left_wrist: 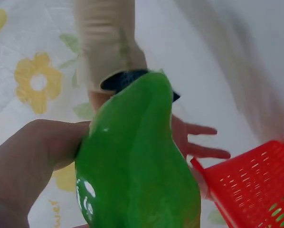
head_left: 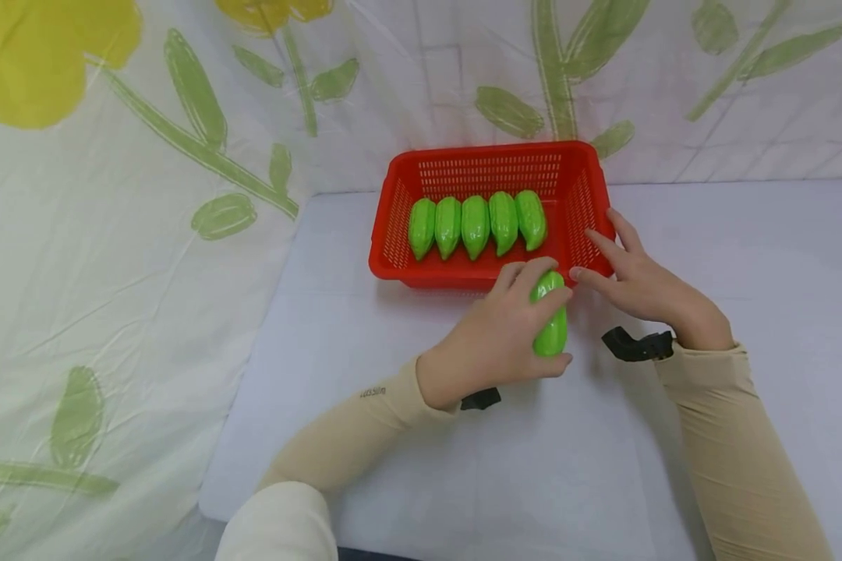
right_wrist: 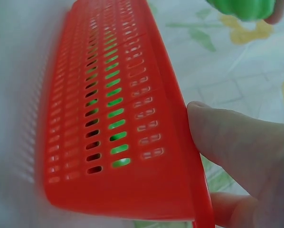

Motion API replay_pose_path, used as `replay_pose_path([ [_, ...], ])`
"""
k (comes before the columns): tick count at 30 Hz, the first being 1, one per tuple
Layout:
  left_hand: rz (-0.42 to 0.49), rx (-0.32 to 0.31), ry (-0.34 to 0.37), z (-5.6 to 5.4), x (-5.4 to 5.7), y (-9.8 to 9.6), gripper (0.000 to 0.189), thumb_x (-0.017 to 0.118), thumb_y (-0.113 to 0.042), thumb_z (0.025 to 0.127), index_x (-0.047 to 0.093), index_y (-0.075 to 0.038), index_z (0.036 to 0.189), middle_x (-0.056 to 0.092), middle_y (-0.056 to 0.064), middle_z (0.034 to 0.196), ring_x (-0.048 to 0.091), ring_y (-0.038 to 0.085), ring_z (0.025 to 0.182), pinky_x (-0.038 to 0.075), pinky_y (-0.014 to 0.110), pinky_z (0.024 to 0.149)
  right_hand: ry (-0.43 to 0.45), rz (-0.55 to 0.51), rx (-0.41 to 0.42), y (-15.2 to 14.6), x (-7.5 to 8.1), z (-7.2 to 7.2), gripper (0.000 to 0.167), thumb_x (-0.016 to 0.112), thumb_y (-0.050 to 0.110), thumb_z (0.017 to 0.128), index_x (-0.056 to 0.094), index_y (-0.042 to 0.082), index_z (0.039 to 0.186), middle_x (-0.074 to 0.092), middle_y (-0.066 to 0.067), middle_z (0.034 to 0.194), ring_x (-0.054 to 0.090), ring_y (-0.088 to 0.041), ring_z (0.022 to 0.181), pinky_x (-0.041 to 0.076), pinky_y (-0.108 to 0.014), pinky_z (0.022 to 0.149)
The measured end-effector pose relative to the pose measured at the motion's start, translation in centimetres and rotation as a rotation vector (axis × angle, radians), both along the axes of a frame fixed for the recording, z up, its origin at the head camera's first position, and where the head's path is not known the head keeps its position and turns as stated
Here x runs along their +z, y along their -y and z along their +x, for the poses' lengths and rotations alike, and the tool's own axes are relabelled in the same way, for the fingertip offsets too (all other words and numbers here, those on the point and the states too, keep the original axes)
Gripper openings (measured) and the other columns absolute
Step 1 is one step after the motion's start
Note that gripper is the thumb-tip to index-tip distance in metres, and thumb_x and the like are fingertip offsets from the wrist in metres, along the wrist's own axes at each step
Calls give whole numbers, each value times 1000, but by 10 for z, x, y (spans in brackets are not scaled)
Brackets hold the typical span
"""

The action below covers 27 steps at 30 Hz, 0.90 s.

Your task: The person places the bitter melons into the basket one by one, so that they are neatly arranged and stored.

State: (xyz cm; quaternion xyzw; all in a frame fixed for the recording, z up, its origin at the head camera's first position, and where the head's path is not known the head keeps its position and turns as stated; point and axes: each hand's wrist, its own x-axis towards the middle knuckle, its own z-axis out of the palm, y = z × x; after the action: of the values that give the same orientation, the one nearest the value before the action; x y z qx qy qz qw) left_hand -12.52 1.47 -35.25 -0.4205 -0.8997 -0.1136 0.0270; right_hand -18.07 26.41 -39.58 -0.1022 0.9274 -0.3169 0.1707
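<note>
My left hand (head_left: 501,335) holds a glossy green fruit (head_left: 550,335), fingers and thumb around its sides, above the table in front of the basket. Seen close in the left wrist view, this fruit (left_wrist: 137,156) is smooth, broad-bodied and narrows to a curved tip. Several similar green fruits (head_left: 475,226) stand side by side in a row inside the red plastic basket (head_left: 438,273). At the basket's front right corner, my right hand (head_left: 645,284) touches the rim with spread, mostly straight fingers. Its thumb (right_wrist: 222,128) lies against the rim in the right wrist view.
The basket has slotted walls and stands near the back edge of the pale table (head_left: 393,483). Bare basket floor shows to the right of the row. Behind the table hangs a flower-patterned sheet (head_left: 421,78). Each wrist carries a black mount (head_left: 638,344).
</note>
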Motion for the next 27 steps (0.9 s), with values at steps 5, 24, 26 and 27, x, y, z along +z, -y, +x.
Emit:
replay_pose_path([
  [5,35,19,24,-19,16,-1,66,77,-50,87,62,-16,142,41,11,157,44,28,139,57,30,98,22,5,10,-2,-2,-1,92,50,58,104,4,11,169,-31,-6,170,22,-56,149,39,-76,106],
  [24,-65,136,97,-108,59,-33,66,69,-53,92,55,-20,149,38,6,159,46,24,135,51,22,99,59,9,17,-6,-5,-4,92,48,61,103,-2,21,169,-36,-2,169,12,-54,153,39,-77,105],
  [26,-78,143,97,-117,60,-35,66,68,-54,93,55,-21,149,37,6,159,46,23,135,51,21,99,59,6,18,-5,-4,-4,91,48,61,104,-2,22,169,-35,-1,169,12,-54,154,38,-77,105],
  [27,-83,145,97,-120,61,-36,67,68,-54,93,55,-21,149,37,6,160,45,23,136,50,21,100,59,6,17,-5,-4,-4,91,48,61,104,-1,22,169,-35,0,169,13,-53,154,38,-77,105],
])
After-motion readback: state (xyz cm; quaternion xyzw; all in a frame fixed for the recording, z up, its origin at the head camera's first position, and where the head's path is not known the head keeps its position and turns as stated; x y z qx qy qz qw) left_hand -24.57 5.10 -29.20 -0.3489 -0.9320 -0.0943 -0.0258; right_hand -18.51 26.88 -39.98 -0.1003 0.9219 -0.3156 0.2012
